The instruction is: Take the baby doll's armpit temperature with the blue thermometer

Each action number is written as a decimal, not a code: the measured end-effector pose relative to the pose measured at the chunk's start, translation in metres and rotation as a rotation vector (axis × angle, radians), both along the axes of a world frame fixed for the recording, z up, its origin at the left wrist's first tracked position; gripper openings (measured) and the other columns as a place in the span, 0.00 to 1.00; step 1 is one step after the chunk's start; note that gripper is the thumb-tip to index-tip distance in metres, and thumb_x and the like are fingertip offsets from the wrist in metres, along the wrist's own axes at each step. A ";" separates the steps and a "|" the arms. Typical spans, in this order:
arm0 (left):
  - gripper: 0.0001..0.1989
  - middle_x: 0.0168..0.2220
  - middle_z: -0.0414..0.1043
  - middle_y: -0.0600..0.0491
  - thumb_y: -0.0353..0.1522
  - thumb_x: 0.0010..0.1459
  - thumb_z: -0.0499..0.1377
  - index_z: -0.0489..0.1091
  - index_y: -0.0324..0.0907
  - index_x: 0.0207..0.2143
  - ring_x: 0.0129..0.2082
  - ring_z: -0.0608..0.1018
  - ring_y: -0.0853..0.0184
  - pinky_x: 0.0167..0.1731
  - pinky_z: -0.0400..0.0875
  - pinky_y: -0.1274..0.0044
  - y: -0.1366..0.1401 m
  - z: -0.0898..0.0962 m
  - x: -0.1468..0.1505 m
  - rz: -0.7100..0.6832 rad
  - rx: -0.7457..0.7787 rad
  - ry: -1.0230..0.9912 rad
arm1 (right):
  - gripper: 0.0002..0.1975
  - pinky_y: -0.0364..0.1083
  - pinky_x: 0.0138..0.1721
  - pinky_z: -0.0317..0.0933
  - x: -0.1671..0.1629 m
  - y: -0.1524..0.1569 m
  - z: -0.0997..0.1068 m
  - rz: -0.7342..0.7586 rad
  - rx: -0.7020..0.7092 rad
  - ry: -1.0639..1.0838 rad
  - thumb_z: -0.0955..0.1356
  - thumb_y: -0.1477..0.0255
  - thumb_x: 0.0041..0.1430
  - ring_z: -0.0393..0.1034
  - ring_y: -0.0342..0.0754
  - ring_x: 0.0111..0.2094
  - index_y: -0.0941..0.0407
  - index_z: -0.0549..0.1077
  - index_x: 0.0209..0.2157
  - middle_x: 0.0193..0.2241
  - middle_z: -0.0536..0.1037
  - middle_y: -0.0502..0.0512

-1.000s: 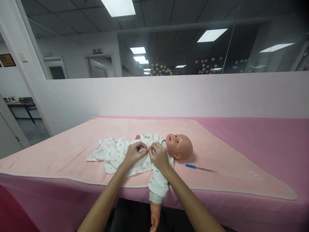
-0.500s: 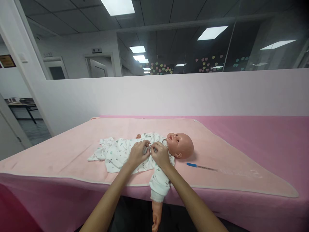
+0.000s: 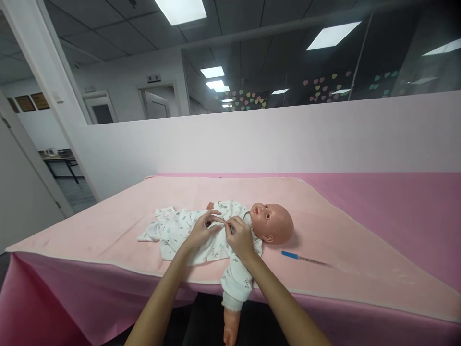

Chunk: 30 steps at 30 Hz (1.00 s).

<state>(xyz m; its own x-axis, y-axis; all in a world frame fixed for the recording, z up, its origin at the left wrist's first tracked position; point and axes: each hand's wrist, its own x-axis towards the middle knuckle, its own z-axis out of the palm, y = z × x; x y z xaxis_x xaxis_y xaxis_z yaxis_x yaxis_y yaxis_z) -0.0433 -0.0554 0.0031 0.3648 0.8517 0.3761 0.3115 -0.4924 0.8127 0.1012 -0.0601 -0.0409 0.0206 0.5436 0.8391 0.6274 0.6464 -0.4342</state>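
Observation:
A baby doll (image 3: pixel 275 224) lies on its back with its head to the right, dressed in a white printed gown (image 3: pixel 175 239). Over its chest, my right hand (image 3: pixel 240 235) pinches the gown's front with thumb and forefinger; whether a tie or a fold is held is too small to tell. Close beside it on the left, my left hand (image 3: pixel 203 231) rests over the belly, fingers stretched and somewhat apart, the tips almost meeting the right hand's. One doll arm (image 3: pixel 231 323) hangs over the table's near edge, its sleeve below my right wrist.
Right of the doll's head lies a thin stick with a blue end, perhaps a thermometer (image 3: pixel 290 254). Beneath everything spreads a peach blanket (image 3: pixel 118 216) over a pink table cover (image 3: pixel 396 206). A low white wall (image 3: pixel 252 144) with glass above stands behind.
My left fingers have loosened and spread from the white strip they held. My right hand keeps its pinch at the chest. The camera view has tilted and shifted slightly.

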 end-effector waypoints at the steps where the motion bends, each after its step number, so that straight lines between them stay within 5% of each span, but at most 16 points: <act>1: 0.17 0.38 0.73 0.49 0.33 0.49 0.58 0.62 0.41 0.44 0.38 0.73 0.66 0.38 0.64 0.76 0.000 0.000 0.000 0.013 -0.009 -0.003 | 0.09 0.41 0.32 0.59 0.000 0.000 0.000 0.005 -0.003 0.002 0.60 0.79 0.54 0.67 0.44 0.29 0.56 0.70 0.27 0.26 0.72 0.52; 13: 0.17 0.44 0.72 0.47 0.38 0.51 0.57 0.69 0.41 0.44 0.44 0.72 0.62 0.44 0.66 0.71 -0.005 0.010 -0.003 -0.039 -0.143 0.024 | 0.11 0.40 0.33 0.59 -0.001 -0.002 0.000 0.017 -0.023 0.002 0.58 0.78 0.57 0.67 0.43 0.30 0.57 0.72 0.31 0.27 0.72 0.53; 30: 0.12 0.37 0.68 0.52 0.35 0.53 0.54 0.67 0.42 0.40 0.38 0.70 0.67 0.38 0.64 0.76 -0.001 0.008 -0.006 -0.091 0.006 0.046 | 0.11 0.41 0.32 0.60 -0.001 -0.002 0.002 0.007 0.003 0.039 0.59 0.76 0.58 0.68 0.43 0.29 0.56 0.72 0.32 0.27 0.74 0.53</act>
